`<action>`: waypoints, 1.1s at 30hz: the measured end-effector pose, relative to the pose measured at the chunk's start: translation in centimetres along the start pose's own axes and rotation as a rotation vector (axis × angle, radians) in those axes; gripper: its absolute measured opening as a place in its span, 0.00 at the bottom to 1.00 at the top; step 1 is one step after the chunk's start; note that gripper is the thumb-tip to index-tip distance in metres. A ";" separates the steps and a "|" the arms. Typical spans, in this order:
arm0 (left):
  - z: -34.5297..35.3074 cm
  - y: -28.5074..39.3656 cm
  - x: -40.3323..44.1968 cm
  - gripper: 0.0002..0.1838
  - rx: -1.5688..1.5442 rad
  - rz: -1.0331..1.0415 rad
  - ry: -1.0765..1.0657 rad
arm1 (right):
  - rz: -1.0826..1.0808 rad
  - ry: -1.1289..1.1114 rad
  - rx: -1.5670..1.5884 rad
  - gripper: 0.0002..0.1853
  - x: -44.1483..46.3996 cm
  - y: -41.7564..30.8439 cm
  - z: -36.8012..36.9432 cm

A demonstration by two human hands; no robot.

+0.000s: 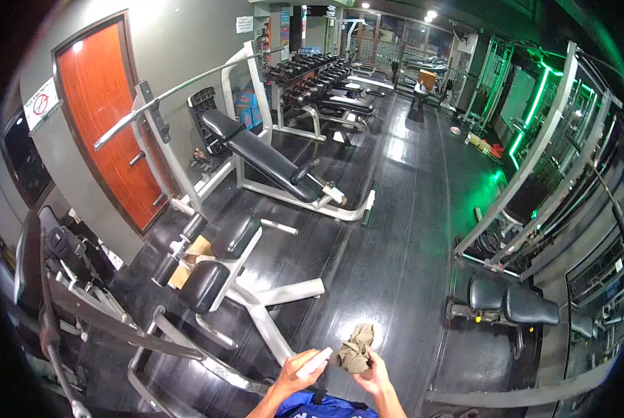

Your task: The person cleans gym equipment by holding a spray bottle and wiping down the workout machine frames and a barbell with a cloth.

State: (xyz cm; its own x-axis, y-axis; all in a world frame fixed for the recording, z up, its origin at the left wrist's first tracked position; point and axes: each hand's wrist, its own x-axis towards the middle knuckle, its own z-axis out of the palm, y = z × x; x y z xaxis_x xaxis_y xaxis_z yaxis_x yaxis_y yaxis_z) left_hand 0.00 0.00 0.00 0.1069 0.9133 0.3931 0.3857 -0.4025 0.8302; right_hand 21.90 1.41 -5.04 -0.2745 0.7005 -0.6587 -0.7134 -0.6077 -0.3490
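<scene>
Low in the view, my left hand [297,370] is closed around a white oblong object [315,363]; its exact kind does not show. My right hand [375,377] grips a crumpled olive-brown cloth [357,350], which bunches up above the fingers. A small gap separates the cloth from the white object. Both hands are in front of my body, over the dark floor [396,279]. Just left of them stands a metal-framed exercise bench with black pads [235,237].
A barbell bench [263,157] stands beyond on the left, near an orange door [103,111]. Dumbbells [312,76] fill a rack farther back. On the right are a black padded bench [528,305] and a tall metal frame [528,167]. Floor runs down the middle.
</scene>
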 end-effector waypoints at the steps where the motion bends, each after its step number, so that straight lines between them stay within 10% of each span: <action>1: 0.0 0.3 0.2 0.09 0.004 0.021 -0.009 | -0.013 0.061 0.024 0.25 -0.6 -0.4 0.4; 16: 6.3 -11.9 31.3 0.09 -0.288 -0.252 -0.021 | -0.265 0.003 0.323 0.19 20.6 -25.2 5.9; 33: 13.2 -20.4 56.0 0.17 -0.116 -0.285 0.255 | -0.026 -0.053 -0.263 0.17 44.8 -52.4 19.5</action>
State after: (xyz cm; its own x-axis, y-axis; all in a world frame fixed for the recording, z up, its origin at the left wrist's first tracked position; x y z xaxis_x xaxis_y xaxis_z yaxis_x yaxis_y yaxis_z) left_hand 10.16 60.15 -0.15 -0.2264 0.9502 0.2140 0.2597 -0.1529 0.9535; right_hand 34.42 71.91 -3.32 -0.2964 0.7315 -0.6140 -0.5301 -0.6608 -0.5313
